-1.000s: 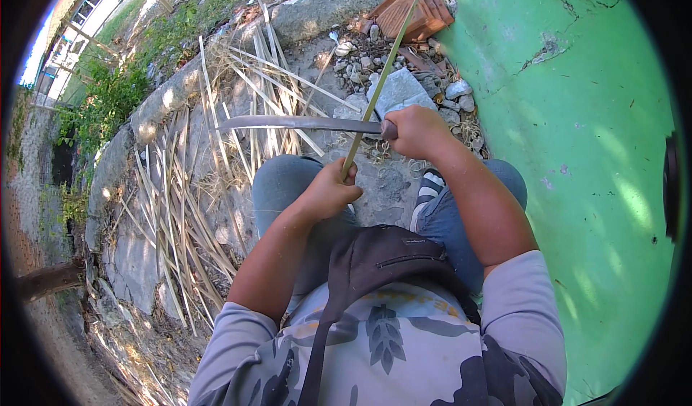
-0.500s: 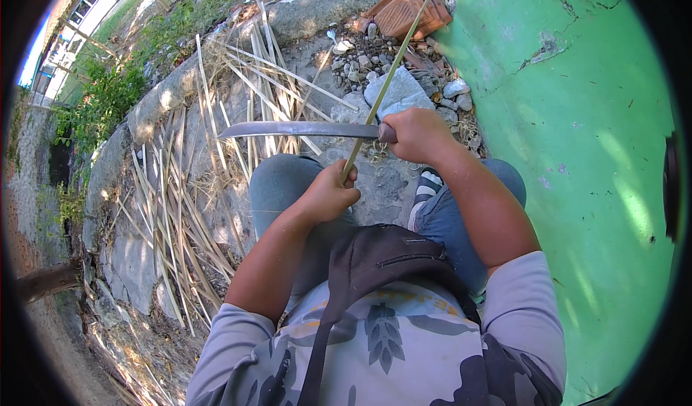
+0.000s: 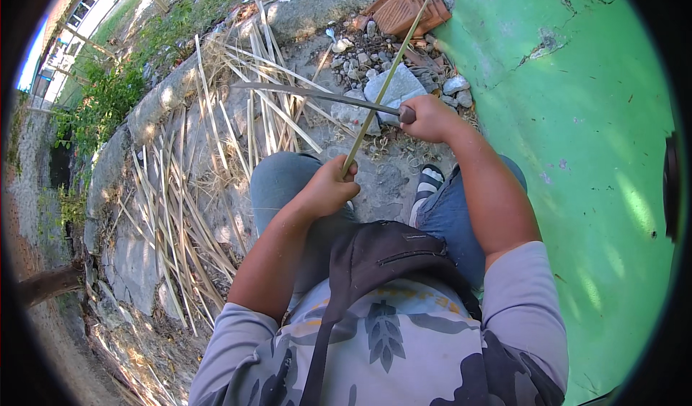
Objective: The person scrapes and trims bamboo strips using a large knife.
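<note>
A thin greenish strip, which looks like split bamboo (image 3: 396,66), slants up and away from my left hand (image 3: 330,188), whose fingers are closed round its near end. My right hand (image 3: 430,120) grips the dark handle of a long machete (image 3: 317,94). Its blade points left and crosses the strip a little beyond my left hand, touching or nearly touching it. The blade's edge is seen almost side-on. Both hands are in front of my bent knees.
Many pale strips (image 3: 169,219) lie in loose piles on the stone ground at left and ahead. Stones (image 3: 395,89) and broken orange tiles (image 3: 407,13) sit beyond my right hand. A green painted floor (image 3: 584,190) spreads to the right, and a leafy bush (image 3: 104,107) stands far left.
My right hand has moved away and slightly right with the machete, sliding along the strip. The blade has turned, now looking thinner with its tip higher. My left hand has hardly moved.
</note>
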Demonstrator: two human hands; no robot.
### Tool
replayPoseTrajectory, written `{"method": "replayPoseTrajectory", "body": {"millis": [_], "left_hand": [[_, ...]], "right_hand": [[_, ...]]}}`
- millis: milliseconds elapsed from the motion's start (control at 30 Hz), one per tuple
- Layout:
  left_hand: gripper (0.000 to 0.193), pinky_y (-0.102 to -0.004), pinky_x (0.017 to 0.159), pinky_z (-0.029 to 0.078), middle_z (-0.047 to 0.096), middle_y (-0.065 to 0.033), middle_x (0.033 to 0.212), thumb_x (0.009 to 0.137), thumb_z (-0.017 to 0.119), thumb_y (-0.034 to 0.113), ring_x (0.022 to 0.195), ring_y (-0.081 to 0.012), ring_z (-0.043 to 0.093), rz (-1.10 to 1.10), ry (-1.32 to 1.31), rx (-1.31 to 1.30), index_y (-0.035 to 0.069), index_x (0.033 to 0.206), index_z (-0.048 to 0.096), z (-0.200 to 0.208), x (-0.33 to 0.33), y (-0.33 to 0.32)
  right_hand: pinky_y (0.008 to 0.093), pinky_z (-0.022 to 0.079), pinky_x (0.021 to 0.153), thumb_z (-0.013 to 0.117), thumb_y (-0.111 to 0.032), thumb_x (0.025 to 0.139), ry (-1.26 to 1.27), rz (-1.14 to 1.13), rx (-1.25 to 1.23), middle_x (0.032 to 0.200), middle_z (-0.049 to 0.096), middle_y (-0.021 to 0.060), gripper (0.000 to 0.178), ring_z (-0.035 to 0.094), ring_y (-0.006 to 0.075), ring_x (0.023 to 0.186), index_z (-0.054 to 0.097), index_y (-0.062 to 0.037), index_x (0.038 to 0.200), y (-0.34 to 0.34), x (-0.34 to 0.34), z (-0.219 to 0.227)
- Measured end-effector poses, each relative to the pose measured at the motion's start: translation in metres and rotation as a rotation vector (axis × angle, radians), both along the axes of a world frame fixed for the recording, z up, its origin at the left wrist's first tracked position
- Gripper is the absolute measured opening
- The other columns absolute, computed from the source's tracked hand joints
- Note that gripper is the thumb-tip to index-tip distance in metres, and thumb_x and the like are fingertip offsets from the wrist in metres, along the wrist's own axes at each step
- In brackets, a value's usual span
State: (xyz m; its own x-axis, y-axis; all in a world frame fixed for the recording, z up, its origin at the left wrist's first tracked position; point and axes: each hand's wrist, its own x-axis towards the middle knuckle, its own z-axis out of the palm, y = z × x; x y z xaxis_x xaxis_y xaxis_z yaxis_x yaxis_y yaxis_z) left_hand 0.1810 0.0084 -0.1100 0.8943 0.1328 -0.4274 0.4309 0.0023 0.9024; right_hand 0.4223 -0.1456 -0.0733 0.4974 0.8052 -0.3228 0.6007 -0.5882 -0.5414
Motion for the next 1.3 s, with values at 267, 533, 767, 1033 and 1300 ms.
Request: {"method": "replayPoseTrajectory", "body": {"millis": [267,533,767,1033,1300], "left_hand": [[0.025,-0.0277,0.063,0.040,0.047,0.0018,0.080,0.080,0.066,0.002,0.071,-0.0094,0.046,0.006,-0.015,0.076,0.006,0.097,0.049,-0.002,-0.009,0.000],[0.023,-0.0298,0.064,0.040,0.047,0.0002,0.079,0.080,0.063,0.003,0.072,-0.0115,0.046,-0.017,0.026,0.044,0.005,0.097,0.049,-0.003,-0.003,0.002],[0.024,-0.0273,0.063,0.039,0.046,0.0029,0.079,0.080,0.065,0.002,0.071,-0.0092,0.045,-0.037,-0.016,0.060,0.007,0.098,0.049,0.000,-0.006,-0.001],[0.025,-0.0289,0.062,0.040,0.045,0.0021,0.078,0.080,0.064,0.002,0.070,-0.0105,0.046,-0.020,-0.018,0.034,0.007,0.098,0.048,0.000,-0.008,0.001],[0.021,-0.0287,0.062,0.040,0.046,0.0029,0.077,0.082,0.063,0.002,0.070,-0.0086,0.045,-0.029,0.039,0.180,0.004,0.099,0.051,0.060,-0.028,-0.005]], "right_hand": [[0.0457,0.055,0.078,0.072,-0.019,0.075,-0.357,0.167,0.007,0.088,0.073,0.0120,0.017,0.070,0.0341,0.088,0.073,-0.0165,0.091,0.011,-0.037,0.014],[0.0484,0.053,0.072,0.071,-0.020,0.075,-0.329,-0.011,0.079,0.082,0.071,0.0130,0.014,0.069,0.0371,0.081,0.072,-0.0156,0.088,0.000,-0.015,0.001],[0.0454,0.055,0.080,0.072,-0.020,0.076,-0.327,0.153,-0.081,0.092,0.074,0.0113,0.021,0.071,0.0326,0.090,0.075,-0.0168,0.097,0.001,-0.006,0.018],[0.0471,0.054,0.070,0.072,-0.020,0.077,-0.352,0.020,0.115,0.083,0.071,0.0144,0.014,0.068,0.0377,0.079,0.069,-0.0130,0.088,-0.001,-0.018,0.011],[0.0450,0.054,0.072,0.071,-0.018,0.077,-0.287,-0.206,0.273,0.082,0.070,0.0164,0.013,0.069,0.0367,0.080,0.072,-0.0123,0.088,-0.013,0.010,0.028]]}}
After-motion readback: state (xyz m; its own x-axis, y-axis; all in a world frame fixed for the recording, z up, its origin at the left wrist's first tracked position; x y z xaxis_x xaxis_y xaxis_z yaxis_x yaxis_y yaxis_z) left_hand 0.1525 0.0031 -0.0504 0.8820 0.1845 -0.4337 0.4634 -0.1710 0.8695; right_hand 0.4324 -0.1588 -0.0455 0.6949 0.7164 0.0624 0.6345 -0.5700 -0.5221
